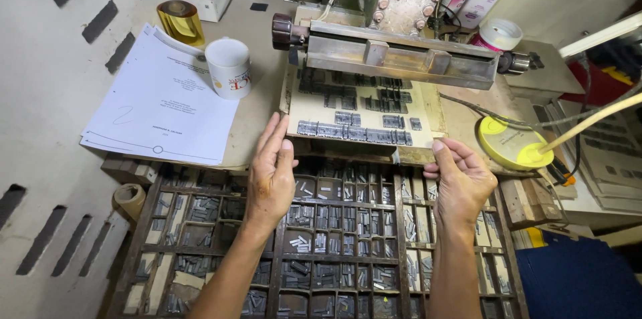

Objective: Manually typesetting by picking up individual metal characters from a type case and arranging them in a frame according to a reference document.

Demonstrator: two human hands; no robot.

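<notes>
Metal type blocks (354, 133) lie in rows on a beige plate (314, 108) on the bench (257, 51), directly below a horizontal metal bar (401, 58) with a dark knob at its left end. The left hand (271, 175) is released, fingers straight and together, with the fingertips touching the plate's lower left edge. The right hand (461, 182) is loosely curled, thumb and forefinger pinched at the plate's lower right corner; whether it grips anything cannot be told. Both hands hover over a wooden type case (334, 245) divided into many small compartments holding grey metal sorts. Left of the plate stand a white mug (229, 68) and a stack of white printed sheets (160, 105). A yellow round disc (511, 145) lies right of the plate.
</notes>
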